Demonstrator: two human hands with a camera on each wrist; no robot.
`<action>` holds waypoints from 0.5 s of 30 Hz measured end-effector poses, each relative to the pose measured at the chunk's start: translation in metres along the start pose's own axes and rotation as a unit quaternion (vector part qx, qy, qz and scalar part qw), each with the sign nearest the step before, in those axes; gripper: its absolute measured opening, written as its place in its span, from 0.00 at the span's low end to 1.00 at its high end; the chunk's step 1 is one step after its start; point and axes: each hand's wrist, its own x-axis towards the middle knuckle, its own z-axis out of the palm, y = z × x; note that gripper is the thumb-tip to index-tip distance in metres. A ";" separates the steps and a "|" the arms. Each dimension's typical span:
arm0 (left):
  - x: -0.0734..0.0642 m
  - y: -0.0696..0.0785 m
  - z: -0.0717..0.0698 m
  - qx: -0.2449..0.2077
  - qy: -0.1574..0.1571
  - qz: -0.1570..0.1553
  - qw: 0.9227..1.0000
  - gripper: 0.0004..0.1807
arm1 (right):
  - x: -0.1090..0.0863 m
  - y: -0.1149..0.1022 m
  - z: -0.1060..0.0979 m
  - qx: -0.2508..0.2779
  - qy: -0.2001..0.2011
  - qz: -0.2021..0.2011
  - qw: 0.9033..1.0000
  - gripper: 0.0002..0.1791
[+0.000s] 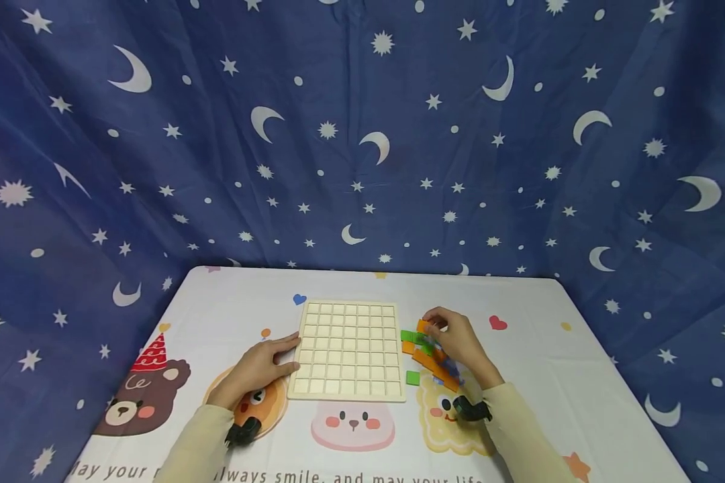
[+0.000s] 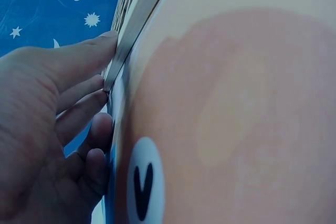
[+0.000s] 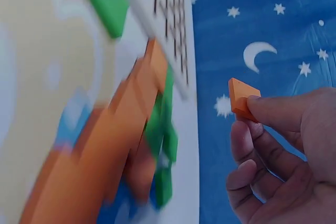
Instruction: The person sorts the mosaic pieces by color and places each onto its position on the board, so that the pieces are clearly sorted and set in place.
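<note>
A cream square board (image 1: 292,376) with a grid of shallow cells lies flat on the table. My left hand (image 1: 260,363) rests at its left side; in the left wrist view the hand's fingertips (image 2: 110,35) touch the rim. Right of the board, my right hand (image 1: 459,337) pinches a small orange square tile (image 3: 243,98) between thumb and fingers, raised over a loose pile. That pile holds orange pieces (image 1: 430,363), green pieces (image 1: 408,336) and some blue ones, partly hidden under the hand. A single green tile (image 1: 413,378) lies apart, close to the board's lower right corner.
The white tablecloth (image 1: 519,315) carries printed cartoon figures, hearts and lettering. A dark blue curtain (image 1: 411,154) with moons and stars hangs behind the table's back edge. Small black devices sit on both wrists.
</note>
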 end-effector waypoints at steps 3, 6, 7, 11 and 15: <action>0.000 0.001 0.000 -0.003 -0.002 -0.005 1.000 0.33 | 0.005 -0.011 0.008 0.020 0.002 -0.008 1.000 0.07; 0.000 0.001 0.001 -0.007 -0.002 -0.010 1.000 0.33 | 0.008 -0.019 0.014 0.036 0.000 -0.010 0.999 0.07; 0.000 0.001 0.001 -0.009 -0.003 -0.011 1.000 0.33 | 0.009 -0.022 0.016 0.041 -0.002 -0.010 0.999 0.07; 0.000 0.001 0.001 -0.013 -0.006 -0.015 1.000 0.33 | 0.011 -0.031 0.024 0.054 -0.008 -0.012 0.998 0.08; -0.002 0.001 0.001 -0.011 -0.005 -0.022 1.000 0.34 | 0.013 -0.040 0.035 0.067 -0.011 -0.018 0.998 0.08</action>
